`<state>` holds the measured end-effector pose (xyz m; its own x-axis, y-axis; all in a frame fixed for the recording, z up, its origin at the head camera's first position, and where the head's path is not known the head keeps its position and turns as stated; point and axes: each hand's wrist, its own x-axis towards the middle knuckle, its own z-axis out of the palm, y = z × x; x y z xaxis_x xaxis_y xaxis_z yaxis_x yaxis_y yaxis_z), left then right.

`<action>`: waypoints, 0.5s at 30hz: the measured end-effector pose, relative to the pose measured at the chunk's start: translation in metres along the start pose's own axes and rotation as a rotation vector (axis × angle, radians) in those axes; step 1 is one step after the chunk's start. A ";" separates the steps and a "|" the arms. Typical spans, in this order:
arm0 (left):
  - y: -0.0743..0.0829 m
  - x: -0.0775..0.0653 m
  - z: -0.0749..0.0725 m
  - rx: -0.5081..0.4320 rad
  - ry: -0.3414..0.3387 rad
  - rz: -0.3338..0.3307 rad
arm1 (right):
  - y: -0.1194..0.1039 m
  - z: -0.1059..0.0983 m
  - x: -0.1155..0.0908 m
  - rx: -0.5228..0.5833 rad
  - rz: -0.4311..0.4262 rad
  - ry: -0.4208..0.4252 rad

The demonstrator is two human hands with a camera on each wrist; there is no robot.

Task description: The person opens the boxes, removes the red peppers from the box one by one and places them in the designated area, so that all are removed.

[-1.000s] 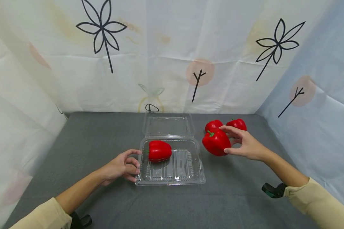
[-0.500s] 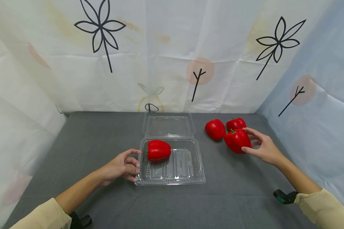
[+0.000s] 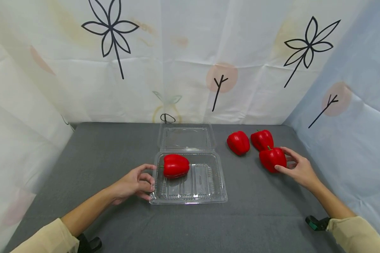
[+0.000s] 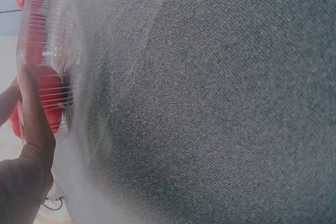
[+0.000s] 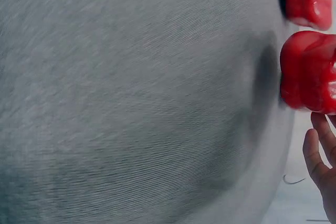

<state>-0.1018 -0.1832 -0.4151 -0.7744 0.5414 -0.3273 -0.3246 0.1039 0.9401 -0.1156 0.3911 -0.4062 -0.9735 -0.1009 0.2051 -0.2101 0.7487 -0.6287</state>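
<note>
In the head view, a clear plastic clamshell container (image 3: 209, 182) lies with its lid folded back, and one red bell pepper (image 3: 176, 166) is on its side in the left of the tray. My left hand (image 3: 136, 182) grips the container's left edge, index finger at the rim. On the right, my right hand (image 3: 299, 170) holds another red bell pepper (image 3: 270, 160) between thumb and fingers, low over the cloth, its stem up. The right wrist view shows that pepper (image 5: 307, 72) with fingertips (image 5: 318, 121) right at its side.
Two more red bell peppers, one upright-looking (image 3: 262, 140) and one lying left of it (image 3: 238, 143), are behind the held one. Grey cloth (image 3: 190, 228) covers the table. Patterned white fabric (image 3: 183, 63) walls the back and sides.
My right hand has carried its bell pepper rightward, away from the container, and lowered it beside the rear peppers. My left hand stays at the container's edge.
</note>
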 end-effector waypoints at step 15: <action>0.000 0.001 0.000 -0.003 0.004 -0.004 | 0.015 0.008 -0.005 -0.014 0.025 0.012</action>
<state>-0.1028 -0.1827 -0.4151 -0.7754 0.5372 -0.3319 -0.3296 0.1040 0.9384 -0.1147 0.3977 -0.4226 -0.9772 -0.0747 0.1987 -0.1848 0.7598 -0.6233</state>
